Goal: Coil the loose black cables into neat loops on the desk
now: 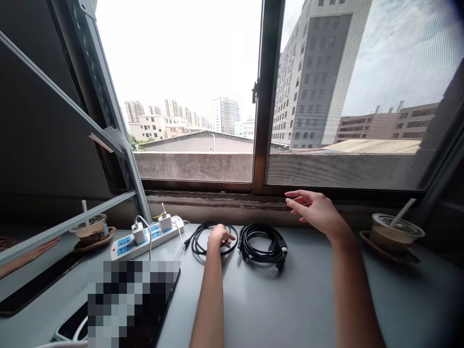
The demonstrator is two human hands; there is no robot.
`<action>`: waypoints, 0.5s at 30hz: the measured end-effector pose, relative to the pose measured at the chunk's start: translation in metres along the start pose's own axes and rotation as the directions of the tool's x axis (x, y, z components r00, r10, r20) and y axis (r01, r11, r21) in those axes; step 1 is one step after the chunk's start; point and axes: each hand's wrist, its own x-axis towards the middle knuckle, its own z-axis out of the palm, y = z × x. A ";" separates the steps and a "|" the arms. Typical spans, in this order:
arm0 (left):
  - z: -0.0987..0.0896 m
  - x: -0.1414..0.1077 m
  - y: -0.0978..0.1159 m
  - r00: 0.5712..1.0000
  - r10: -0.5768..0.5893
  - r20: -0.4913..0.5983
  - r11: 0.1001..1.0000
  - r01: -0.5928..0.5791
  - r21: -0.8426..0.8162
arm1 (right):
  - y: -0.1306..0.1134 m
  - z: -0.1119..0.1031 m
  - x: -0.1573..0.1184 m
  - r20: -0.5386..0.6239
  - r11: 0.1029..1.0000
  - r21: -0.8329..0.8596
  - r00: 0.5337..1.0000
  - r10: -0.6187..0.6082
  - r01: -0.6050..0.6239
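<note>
Two coils of black cable lie side by side on the grey table. My left hand (219,236) is over the left coil (198,238), at its inner right part; its fingers point right and are partly hidden, so whether they grip the cable is unclear. The right coil (253,256) is thicker, with several plugs around its edge, and no hand touches it. Raised above the table near the window frame, my right hand (311,208) has its fingers apart and holds nothing.
A white power strip (145,241) with two chargers stands left of the coils. A blurred dark device (168,299) lies at the front left. Cups with straws stand at right (395,232) and left (90,229). Another person's hand (32,253) shows at far left, beyond a metal frame (134,169).
</note>
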 end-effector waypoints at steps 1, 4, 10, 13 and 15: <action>-0.002 -0.002 0.003 0.999 -0.019 -0.025 1.000 0.019 -0.011 | 0.000 0.000 0.000 0.001 1.000 0.004 1.000 0.000 0.000; -0.011 -0.012 0.013 0.987 -0.053 -0.152 0.997 0.044 -0.061 | -0.003 0.002 0.000 0.011 1.000 0.006 1.000 0.000 0.000; -0.046 -0.037 0.034 0.852 -0.081 -0.518 0.977 -0.034 -0.209 | -0.010 0.033 0.007 0.209 1.000 -0.028 0.978 0.008 -0.003; -0.058 -0.051 0.044 0.764 -0.067 -0.641 0.950 -0.148 -0.275 | -0.006 0.061 0.013 0.357 0.998 -0.059 0.933 0.050 -0.031; -0.062 -0.062 0.053 0.719 -0.033 -0.694 0.922 -0.246 -0.299 | 0.001 0.081 0.017 0.477 0.992 -0.095 0.871 0.116 -0.080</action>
